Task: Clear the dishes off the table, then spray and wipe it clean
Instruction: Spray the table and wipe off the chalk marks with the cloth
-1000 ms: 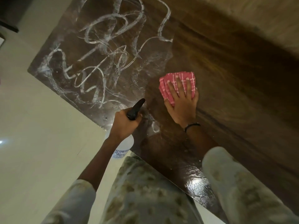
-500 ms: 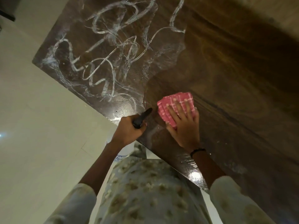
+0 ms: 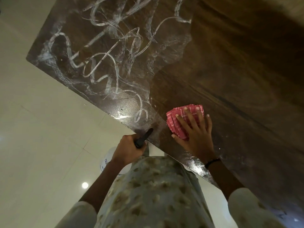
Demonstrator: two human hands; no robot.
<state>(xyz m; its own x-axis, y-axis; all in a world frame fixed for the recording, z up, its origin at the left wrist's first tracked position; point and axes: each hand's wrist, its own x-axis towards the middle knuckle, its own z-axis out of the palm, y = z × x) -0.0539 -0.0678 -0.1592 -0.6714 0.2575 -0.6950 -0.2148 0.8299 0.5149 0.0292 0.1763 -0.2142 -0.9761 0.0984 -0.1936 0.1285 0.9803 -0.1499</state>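
Right hand (image 3: 195, 137) is lying flat with fingers spread, pressing a folded pink cloth (image 3: 179, 119) onto the dark wooden table (image 3: 238, 71), just inside the near edge. Its forearm is reaching in from the lower right, a dark band (image 3: 212, 162) sitting at the wrist. Left hand (image 3: 128, 148) is curling round the black head of a spray bottle (image 3: 142, 139), gripping it right at the table's edge; the nozzle is poking over the tabletop while the white body is hanging below, off the table and over the pale tiled floor (image 3: 41, 137). White foam streaks (image 3: 107, 51) are covering the table's left part out to its corner; the wood to the right of the cloth is looking bare and dark.
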